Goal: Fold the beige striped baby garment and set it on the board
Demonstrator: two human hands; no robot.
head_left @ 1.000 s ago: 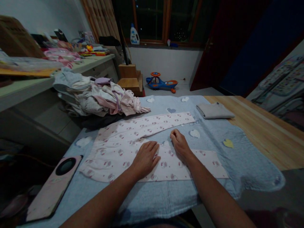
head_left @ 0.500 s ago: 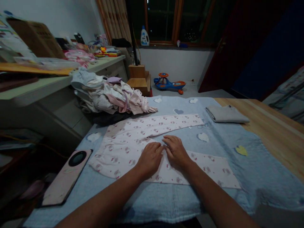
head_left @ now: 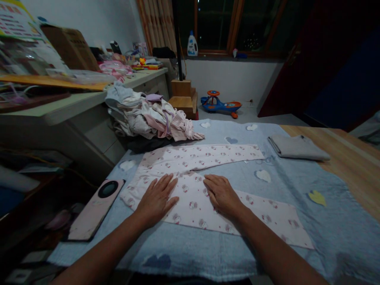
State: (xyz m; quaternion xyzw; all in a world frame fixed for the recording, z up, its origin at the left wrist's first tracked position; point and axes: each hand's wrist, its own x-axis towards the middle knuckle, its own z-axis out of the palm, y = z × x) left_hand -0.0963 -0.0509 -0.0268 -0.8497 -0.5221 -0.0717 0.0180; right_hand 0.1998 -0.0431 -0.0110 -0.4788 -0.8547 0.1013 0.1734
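Pale pink pyjama pants [head_left: 191, 196] with a printed cartoon-cat pattern lie spread out, waist to the left and both legs pointing right. My left hand [head_left: 157, 198] rests flat on the upper part near the waist, fingers spread and thumb apart. On the nearer leg, close to the crotch, lies my right hand [head_left: 224, 196], palm down with its fingers close together and slightly bent; it grips nothing that I can see. Beneath the pants is a light blue blanket [head_left: 190, 247] with heart shapes.
A heap of crumpled clothes [head_left: 148, 114] sits at the back left. A phone [head_left: 96, 209] lies at the left edge. To the right, a folded grey garment [head_left: 298, 146] rests partly on the wooden tabletop [head_left: 353, 158]. A cluttered desk [head_left: 74, 101] stands on the left.
My left hand has moved left, away from my right hand, and its fingers have spread. The right hand stays on the nearer leg. The whole view has shifted slightly left.
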